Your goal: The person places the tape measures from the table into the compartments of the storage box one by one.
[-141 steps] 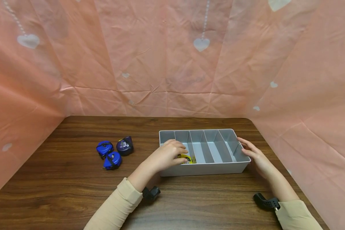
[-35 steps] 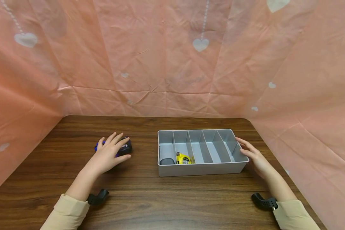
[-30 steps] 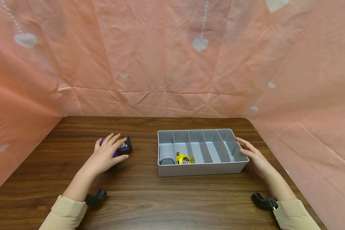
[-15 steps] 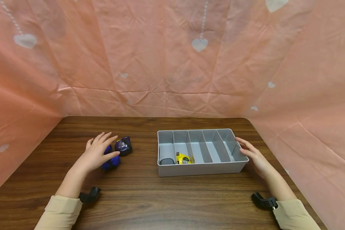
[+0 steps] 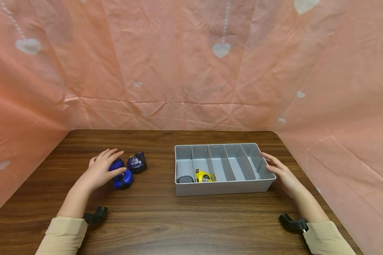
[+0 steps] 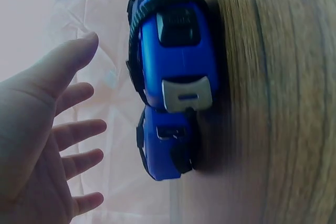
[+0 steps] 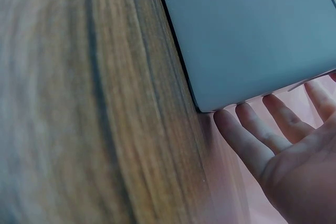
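Note:
My left hand (image 5: pixel 99 171) is spread with relaxed fingers at the left side of two blue tape measures. The nearer blue tape measure (image 5: pixel 124 180) has a black strap and a metal end hook, plain in the left wrist view; the farther blue tape measure (image 6: pixel 165 148) is partly covered by my fingers in the head view. Nothing lies in that palm. My right hand (image 5: pixel 284 175) touches the right end of a grey divided box (image 5: pixel 223 188). In the right wrist view its fingertips (image 7: pixel 223 119) meet the end wall, fingers extended.
A dark purple tape measure (image 5: pixel 137 163) marked 5m sits beside the blue pair. Inside the box, a grey rounded item (image 5: pixel 186 179) occupies the leftmost compartment and a yellow tape measure (image 5: pixel 204 176) the second. Pink curtain (image 5: pixel 185 71) surrounds the wooden table (image 5: pixel 166 223).
My left hand has gone from the box to the tape measures at left, then slid farther left, uncovering the nearer blue one. The right hand stays at the box.

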The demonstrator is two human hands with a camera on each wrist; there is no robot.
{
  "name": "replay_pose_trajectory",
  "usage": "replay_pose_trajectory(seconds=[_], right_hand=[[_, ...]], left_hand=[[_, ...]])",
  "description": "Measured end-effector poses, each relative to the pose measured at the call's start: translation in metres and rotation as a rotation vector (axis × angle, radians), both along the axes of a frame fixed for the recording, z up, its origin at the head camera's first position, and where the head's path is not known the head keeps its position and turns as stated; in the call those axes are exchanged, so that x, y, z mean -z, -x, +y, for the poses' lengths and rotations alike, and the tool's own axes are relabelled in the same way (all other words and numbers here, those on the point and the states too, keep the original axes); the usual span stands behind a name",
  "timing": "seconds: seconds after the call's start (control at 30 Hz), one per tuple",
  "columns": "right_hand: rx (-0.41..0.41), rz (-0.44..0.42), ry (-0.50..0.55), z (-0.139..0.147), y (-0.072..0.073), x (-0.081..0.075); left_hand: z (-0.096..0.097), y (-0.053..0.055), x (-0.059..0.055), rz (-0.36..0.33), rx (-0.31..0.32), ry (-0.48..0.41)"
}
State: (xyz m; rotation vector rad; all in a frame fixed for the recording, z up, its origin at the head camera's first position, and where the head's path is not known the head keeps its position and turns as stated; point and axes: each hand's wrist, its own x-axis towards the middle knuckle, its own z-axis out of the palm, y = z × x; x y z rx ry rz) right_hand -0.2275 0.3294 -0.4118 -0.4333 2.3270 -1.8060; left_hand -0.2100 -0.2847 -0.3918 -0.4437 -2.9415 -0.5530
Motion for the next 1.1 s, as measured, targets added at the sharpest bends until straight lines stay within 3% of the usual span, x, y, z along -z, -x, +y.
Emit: replay_pose_trajectory(seconds=[0.53, 1.1], right_hand=[[-0.002, 0.008, -0.007, 0.001, 0.000, 0.000], [-0.018, 0.001, 0.015, 0.001, 0.000, 0.001]], left_hand=[[-0.015, 0.000, 0.002, -0.011, 0.015, -0.053], [-0.029, 0.003, 0.014, -0.003, 0.010, -0.064]])
